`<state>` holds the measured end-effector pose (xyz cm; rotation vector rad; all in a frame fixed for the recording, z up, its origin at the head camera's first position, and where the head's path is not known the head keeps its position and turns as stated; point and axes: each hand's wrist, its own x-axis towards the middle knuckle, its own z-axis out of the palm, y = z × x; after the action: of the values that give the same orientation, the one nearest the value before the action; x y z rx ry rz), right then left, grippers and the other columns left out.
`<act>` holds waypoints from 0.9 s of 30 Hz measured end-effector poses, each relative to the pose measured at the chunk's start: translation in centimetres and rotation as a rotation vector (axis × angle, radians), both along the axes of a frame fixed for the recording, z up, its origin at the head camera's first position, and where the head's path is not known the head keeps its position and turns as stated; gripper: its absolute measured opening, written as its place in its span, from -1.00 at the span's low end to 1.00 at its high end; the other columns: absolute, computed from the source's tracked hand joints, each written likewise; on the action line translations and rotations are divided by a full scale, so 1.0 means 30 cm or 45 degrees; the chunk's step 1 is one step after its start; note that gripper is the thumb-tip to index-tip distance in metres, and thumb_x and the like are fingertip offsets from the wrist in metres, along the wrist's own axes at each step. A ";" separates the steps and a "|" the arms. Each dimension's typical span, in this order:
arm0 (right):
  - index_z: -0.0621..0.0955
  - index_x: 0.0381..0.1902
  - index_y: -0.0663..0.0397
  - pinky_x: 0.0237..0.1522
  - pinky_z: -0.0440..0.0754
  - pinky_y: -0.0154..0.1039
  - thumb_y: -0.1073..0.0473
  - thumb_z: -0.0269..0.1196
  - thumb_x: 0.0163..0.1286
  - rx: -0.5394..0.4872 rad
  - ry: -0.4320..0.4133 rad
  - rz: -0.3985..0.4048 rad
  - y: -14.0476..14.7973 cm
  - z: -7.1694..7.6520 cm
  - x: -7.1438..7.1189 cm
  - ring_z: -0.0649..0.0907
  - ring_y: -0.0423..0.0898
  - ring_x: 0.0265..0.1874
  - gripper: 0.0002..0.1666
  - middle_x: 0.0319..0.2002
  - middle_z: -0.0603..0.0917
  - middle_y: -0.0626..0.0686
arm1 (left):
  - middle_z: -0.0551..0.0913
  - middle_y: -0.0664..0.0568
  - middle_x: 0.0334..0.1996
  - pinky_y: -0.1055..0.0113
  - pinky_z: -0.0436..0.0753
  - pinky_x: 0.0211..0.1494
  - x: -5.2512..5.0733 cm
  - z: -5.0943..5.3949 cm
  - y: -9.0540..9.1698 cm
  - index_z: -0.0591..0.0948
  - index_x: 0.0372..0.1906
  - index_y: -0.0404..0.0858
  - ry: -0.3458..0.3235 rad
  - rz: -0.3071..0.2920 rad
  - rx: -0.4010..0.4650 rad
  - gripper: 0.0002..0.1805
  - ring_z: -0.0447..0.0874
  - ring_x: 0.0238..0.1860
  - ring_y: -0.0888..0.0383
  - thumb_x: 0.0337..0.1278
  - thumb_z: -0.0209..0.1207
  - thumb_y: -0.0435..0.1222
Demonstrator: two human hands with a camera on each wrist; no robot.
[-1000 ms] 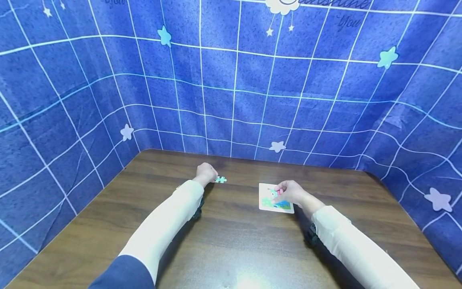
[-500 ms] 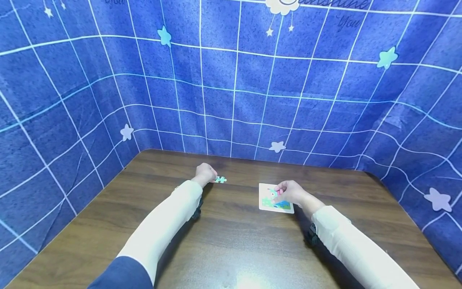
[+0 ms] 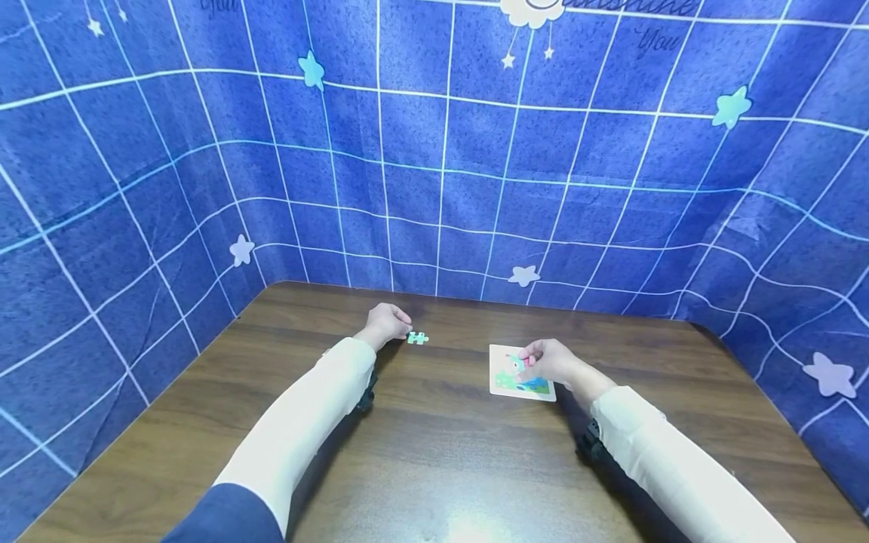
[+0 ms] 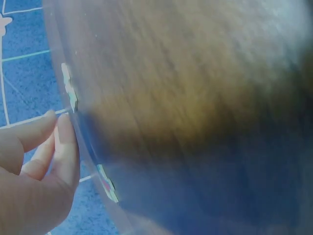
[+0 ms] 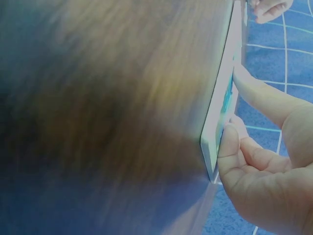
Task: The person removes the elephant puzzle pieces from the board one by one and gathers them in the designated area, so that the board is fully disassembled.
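On the table, a small green puzzle piece [image 3: 418,338] lies just right of my left hand [image 3: 387,323]. In the left wrist view, one piece [image 4: 71,90] is beyond the fingertips of my left hand [image 4: 41,171] and another piece [image 4: 107,183] is on the other side. Nothing shows between those bent, relaxed fingers. A square white-edged picture board [image 3: 501,383] lies flat under my right hand [image 3: 551,362]. Seen from the right wrist, the thumb and fingers of my right hand [image 5: 274,156] touch the face of the board [image 5: 212,122]; the hand covers part of the picture.
The brown wooden table [image 3: 434,437] has its far edge against a blue curtain [image 3: 421,188] with a white grid and stars. Dark devices sit under both wrists. My left hand also shows at the top of the right wrist view.
My left hand has drawn slightly left from the puzzle piece, and its fingers no longer overlap it. My right hand and the board have stayed in place.
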<state>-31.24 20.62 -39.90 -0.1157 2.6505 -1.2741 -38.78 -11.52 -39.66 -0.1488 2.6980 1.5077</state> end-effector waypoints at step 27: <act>0.58 -0.09 0.38 -0.30 0.46 -0.38 0.40 0.49 -0.03 -0.057 -0.011 0.032 0.028 -0.013 -0.017 0.44 -0.15 -0.37 -0.50 -0.41 0.45 0.00 | 0.75 -0.13 -0.36 0.28 0.75 -0.15 0.063 0.043 0.135 0.67 -0.16 -0.39 0.097 -0.245 0.010 -0.80 0.76 -0.28 0.01 0.05 0.29 -0.48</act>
<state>-31.75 21.45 -40.27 -0.1489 2.6056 -1.3235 -36.90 -7.46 -38.36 0.1671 2.6718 1.4961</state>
